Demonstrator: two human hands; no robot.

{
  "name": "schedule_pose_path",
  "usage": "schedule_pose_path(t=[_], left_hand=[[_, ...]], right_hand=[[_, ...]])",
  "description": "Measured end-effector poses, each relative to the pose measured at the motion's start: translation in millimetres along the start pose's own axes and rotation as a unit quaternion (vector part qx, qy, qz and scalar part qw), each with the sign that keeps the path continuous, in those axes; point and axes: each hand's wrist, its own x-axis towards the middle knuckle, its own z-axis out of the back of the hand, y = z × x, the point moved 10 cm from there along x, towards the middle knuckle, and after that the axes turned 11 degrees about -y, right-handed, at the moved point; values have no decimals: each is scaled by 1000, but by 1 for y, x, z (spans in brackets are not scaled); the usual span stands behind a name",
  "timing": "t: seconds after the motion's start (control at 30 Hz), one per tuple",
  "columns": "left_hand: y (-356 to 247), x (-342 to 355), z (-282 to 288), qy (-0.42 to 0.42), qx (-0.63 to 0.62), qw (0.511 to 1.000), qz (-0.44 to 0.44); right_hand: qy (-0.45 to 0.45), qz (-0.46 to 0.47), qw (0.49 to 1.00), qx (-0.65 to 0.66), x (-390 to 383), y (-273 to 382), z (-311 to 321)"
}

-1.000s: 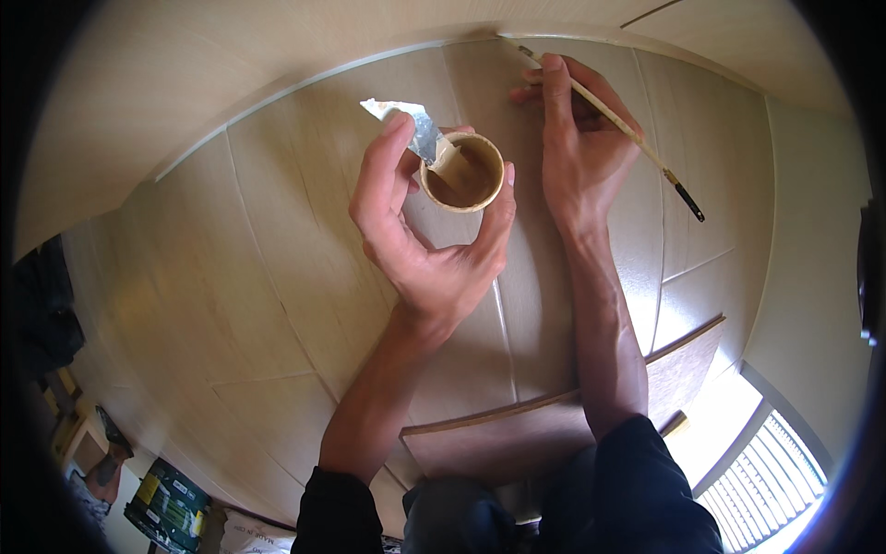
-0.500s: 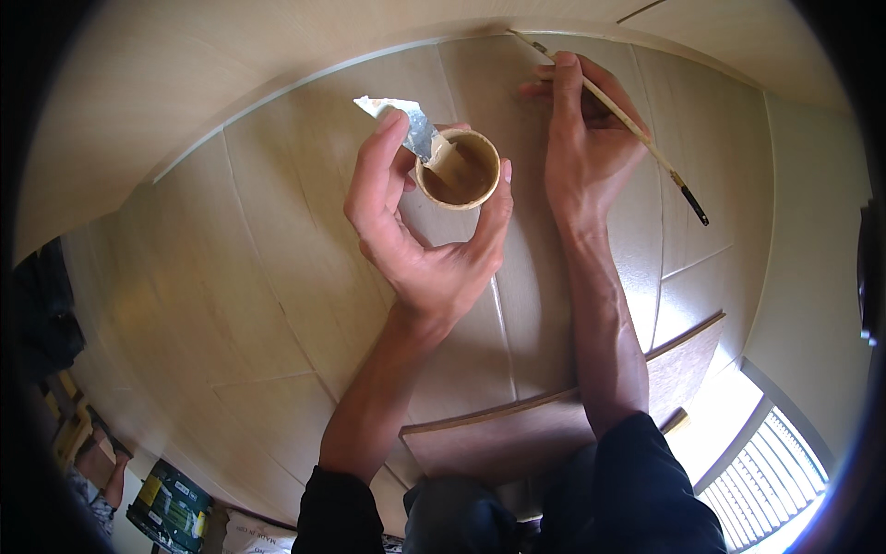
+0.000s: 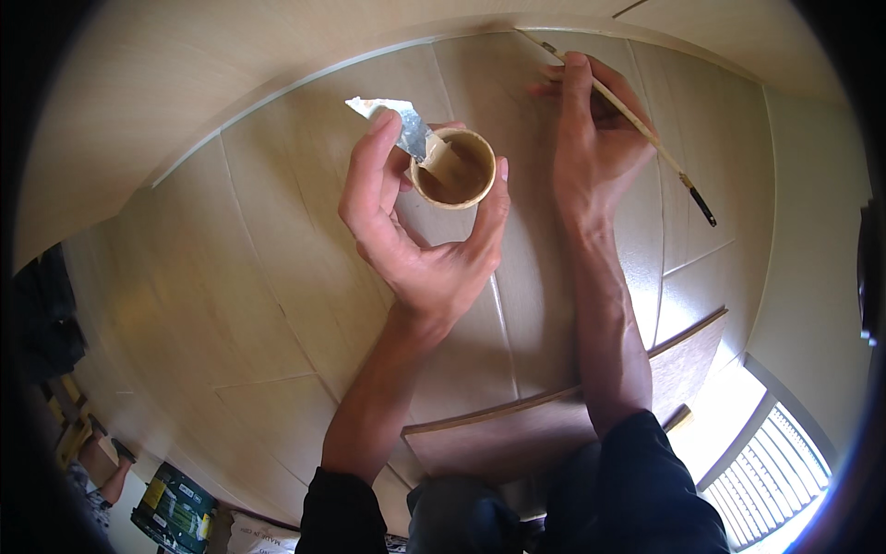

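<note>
My left hand (image 3: 420,263) grips a small round cup (image 3: 469,171) from below and the sides, with tan paint inside. Against the cup's far left rim leans a flat metal scraper (image 3: 413,138) smeared with pale paint; its lower end is in the cup and my left fingers touch its blade. Between the thumb and fingers of my right hand (image 3: 598,162) is a thin paintbrush (image 3: 637,122) with a dark handle end. Its tip reaches the pale seam (image 3: 591,35) where the tiled floor meets the wood-toned panel; whether it touches cannot be made out.
Wood-look tiles (image 3: 277,231) spread beneath my hands. A thin brown board (image 3: 517,439) lies close to my knees. At lower left are a dark green bucket (image 3: 171,508), a white printed bag (image 3: 263,534) and part of another person (image 3: 109,480). A slatted window (image 3: 766,475) is at lower right.
My right hand and the paintbrush have shifted slightly to the right. The cup and my left hand sit a touch further left; both grips are unchanged.
</note>
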Motion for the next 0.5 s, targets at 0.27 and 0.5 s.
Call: schedule_pose_path(t=[0.27,0.5], left_hand=[[3,-1,-1,4,3,1000,23],[4,-2,0,11,7,999,30]], right_hand=[[38,27,998,-35,3,4,-1],[43,28,998,-35,5,2,-4]])
